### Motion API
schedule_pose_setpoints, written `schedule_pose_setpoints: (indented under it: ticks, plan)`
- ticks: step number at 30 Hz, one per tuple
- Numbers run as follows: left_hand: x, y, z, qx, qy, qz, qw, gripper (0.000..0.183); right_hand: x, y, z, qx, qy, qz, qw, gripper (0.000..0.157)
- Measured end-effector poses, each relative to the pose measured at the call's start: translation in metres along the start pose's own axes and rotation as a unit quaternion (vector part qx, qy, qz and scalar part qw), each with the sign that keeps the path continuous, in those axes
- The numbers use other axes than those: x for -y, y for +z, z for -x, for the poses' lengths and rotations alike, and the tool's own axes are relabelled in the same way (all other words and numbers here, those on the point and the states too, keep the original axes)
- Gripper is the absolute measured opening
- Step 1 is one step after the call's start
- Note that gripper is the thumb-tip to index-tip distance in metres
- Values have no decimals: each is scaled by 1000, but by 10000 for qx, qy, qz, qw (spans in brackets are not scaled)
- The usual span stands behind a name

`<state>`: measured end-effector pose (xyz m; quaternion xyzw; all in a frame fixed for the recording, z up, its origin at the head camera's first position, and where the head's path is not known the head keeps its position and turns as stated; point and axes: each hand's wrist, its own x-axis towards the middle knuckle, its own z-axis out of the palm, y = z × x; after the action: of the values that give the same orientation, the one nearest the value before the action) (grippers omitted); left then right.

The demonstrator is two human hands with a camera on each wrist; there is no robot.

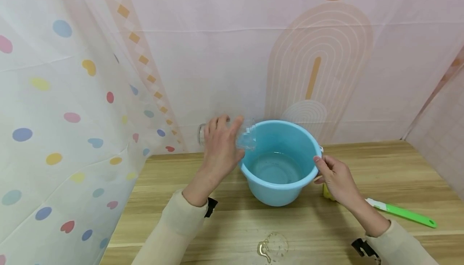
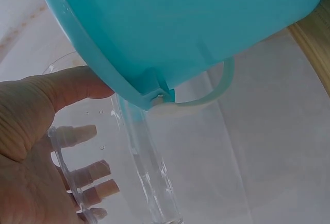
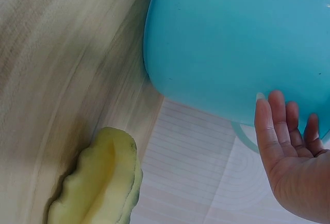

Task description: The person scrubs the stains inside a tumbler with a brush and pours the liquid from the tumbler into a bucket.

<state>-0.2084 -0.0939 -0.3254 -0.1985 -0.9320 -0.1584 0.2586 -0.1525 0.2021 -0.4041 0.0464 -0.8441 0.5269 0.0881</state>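
Observation:
My left hand [image 1: 222, 144] grips a clear jar [image 1: 247, 135] tipped onto its side at the left rim of a light blue bucket [image 1: 277, 194]. One end of the jar overlaps that rim in the head view. Fingertips show through the jar's clear wall [image 2: 139, 177] in the left wrist view. Shallow water [image 1: 276, 168] lies in the bottom of the bucket, which stands upright on the table. At the bucket's right side, my right hand [image 1: 337, 178] holds the rim, thumb on top and fingers against the outer wall [image 3: 221, 44].
A yellow sponge [image 3: 95, 183] with a wavy edge lies right of the bucket. Beside it is a tool with a green handle [image 1: 411, 213] and white neck. A small puddle [image 1: 264, 249] wets the wooden table [image 1: 163, 216] in front. Printed curtains [image 1: 217, 55] hang close behind.

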Motion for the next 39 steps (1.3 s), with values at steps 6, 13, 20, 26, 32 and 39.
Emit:
schedule_pose_setpoints:
  ticks: [6, 13, 20, 26, 32, 39]
  plan:
    - [-1, 0, -1, 46, 57, -40, 10000, 74, -2, 0, 0, 5, 25, -16, 10000, 44]
    - [-1, 2, -2, -23, 103, -87, 9999, 70, -2, -1, 0, -2, 48, 10, 10000, 45]
    - [-2, 1, -3, 14, 113, -106, 9999, 70, -2, -1, 0, 20, 63, -15, 10000, 45]
    - [-3, 1, -3, 56, 106, -85, 9999, 73, -2, -2, -1, 11, 66, -8, 10000, 45]
    - [-4, 1, -3, 52, 132, -78, 9999, 72, -2, -2, 0, 26, 79, -28, 10000, 43]
    - [-4, 2, -4, 29, 184, -117, 9998, 70, -1, -2, 0, 23, 63, -28, 10000, 45]
